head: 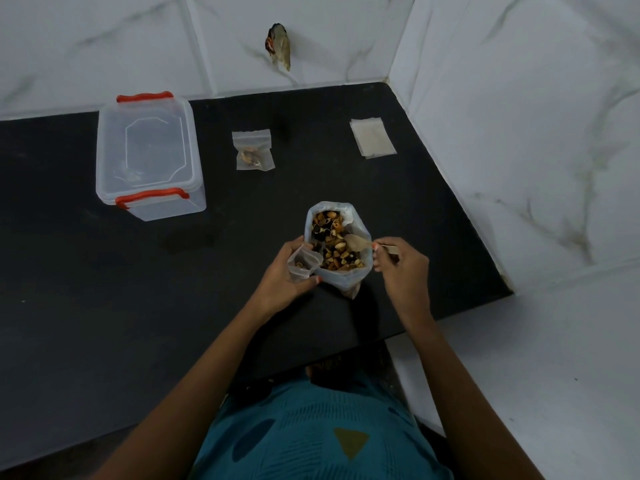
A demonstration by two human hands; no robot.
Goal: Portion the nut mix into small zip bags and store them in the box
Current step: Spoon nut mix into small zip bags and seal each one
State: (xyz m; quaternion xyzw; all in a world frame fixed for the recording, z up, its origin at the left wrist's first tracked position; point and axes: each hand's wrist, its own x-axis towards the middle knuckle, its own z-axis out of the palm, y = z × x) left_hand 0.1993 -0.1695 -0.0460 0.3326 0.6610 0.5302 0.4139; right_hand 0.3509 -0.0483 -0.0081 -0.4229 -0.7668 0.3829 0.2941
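A large clear bag of nut mix (337, 245) stands open on the black counter (138, 306). My left hand (285, 275) grips a small zip bag (304, 266) held open against the big bag's left side; a few nuts lie inside it. My right hand (400, 268) pinches the handle of a spoon (360, 242) whose bowl lies over the nut mix. A filled, sealed small zip bag (253, 150) lies further back. A stack of empty zip bags (372, 138) lies at the back right. The clear box (149, 157), lid on with red clips, stands at the back left.
White marble-tiled walls (519, 133) close the counter at the back and on the right. The counter's front edge runs diagonally just before my body. A small dark object (278, 46) sticks to the back wall.
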